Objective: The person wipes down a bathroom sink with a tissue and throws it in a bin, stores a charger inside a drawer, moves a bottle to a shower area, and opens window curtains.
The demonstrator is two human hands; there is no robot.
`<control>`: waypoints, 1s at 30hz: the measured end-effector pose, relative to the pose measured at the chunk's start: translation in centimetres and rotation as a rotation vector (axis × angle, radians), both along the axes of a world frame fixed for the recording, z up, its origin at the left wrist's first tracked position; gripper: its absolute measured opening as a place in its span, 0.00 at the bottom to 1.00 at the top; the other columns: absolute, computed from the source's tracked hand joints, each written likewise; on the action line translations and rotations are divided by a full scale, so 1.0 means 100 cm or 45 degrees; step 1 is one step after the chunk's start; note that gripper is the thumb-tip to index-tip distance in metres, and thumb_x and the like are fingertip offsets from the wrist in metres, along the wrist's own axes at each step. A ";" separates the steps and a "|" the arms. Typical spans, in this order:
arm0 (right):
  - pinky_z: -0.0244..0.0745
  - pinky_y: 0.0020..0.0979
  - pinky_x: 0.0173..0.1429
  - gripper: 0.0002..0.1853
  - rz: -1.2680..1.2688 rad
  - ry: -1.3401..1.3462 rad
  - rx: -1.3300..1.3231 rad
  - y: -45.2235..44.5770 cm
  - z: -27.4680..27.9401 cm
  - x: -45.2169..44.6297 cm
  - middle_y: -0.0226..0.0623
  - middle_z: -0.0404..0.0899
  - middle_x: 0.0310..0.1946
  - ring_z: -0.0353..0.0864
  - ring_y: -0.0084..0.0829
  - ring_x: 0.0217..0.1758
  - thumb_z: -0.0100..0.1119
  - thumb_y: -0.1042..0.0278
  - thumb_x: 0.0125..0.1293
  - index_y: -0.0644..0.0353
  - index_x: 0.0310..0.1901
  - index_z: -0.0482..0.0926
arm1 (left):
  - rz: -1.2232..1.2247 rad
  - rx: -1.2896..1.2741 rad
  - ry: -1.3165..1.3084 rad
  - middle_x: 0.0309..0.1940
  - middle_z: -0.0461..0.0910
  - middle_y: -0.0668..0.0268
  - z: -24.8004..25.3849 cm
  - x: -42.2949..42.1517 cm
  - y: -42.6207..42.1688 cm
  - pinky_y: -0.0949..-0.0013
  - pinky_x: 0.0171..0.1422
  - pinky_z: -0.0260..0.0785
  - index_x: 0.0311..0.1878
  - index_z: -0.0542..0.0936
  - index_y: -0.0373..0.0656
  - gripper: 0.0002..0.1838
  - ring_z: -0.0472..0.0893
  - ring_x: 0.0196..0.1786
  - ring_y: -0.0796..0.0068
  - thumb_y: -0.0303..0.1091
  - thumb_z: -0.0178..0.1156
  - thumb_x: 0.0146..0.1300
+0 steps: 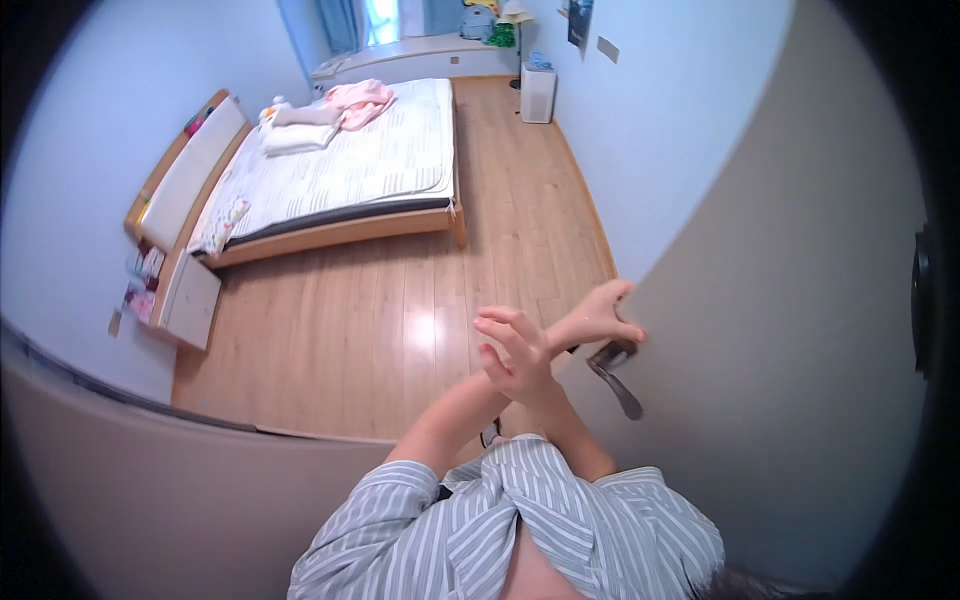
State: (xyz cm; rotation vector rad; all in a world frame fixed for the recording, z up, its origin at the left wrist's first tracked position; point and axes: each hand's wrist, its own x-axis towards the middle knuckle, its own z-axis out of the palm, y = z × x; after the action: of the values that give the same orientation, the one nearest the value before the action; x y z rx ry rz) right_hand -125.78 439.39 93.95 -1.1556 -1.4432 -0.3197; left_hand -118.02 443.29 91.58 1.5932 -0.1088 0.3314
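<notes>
My forearms cross in front of my striped shirt point(540, 485). My left hand point(598, 315) reaches over to the right, to the edge of the grey door point(760, 350). Its thumb and fingers are spread apart, just above the dark door handle point(618, 385); contact with the door is hard to make out. My right hand point(515, 350) is raised in the air left of the left wrist, with loosely bent fingers apart and nothing in them.
Wooden floor point(330, 330) stretches beyond the doorway. A bed point(350, 180) with pillows and a pink cloth point(358, 102) stands at the back left, beside a nightstand point(190, 300). Along the right wall are a white box-shaped appliance point(537, 95) and a floor lamp point(516, 15).
</notes>
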 end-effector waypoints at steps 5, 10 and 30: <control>0.78 0.36 0.48 0.17 -0.110 0.223 -0.190 0.096 -0.024 0.082 0.45 0.80 0.45 0.82 0.39 0.42 0.60 0.77 0.58 0.62 0.50 0.78 | -0.497 -0.086 0.031 0.51 0.72 0.59 -0.045 0.086 0.063 0.65 0.58 0.66 0.56 0.74 0.38 0.35 0.72 0.54 0.67 0.53 0.74 0.52; 0.77 0.35 0.48 0.17 -0.339 0.407 -0.275 0.140 -0.044 0.126 0.44 0.81 0.46 0.82 0.38 0.43 0.60 0.76 0.59 0.63 0.51 0.78 | -0.652 0.096 -0.164 0.47 0.72 0.57 -0.074 0.125 0.083 0.64 0.53 0.66 0.54 0.73 0.37 0.36 0.72 0.50 0.65 0.53 0.73 0.50; 0.76 0.32 0.53 0.20 -0.160 0.798 -0.513 0.596 -0.038 0.432 0.42 0.79 0.49 0.81 0.30 0.46 0.58 0.77 0.62 0.65 0.56 0.75 | -0.279 0.264 0.096 0.48 0.81 0.59 -0.074 0.297 0.713 0.65 0.59 0.72 0.63 0.73 0.36 0.26 0.80 0.53 0.69 0.37 0.64 0.63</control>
State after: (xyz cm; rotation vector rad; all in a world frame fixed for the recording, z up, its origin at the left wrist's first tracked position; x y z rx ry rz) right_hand -82.57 499.00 90.17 -1.5054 -0.8972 0.2512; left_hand -88.32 514.58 84.17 1.7776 -0.2644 0.0910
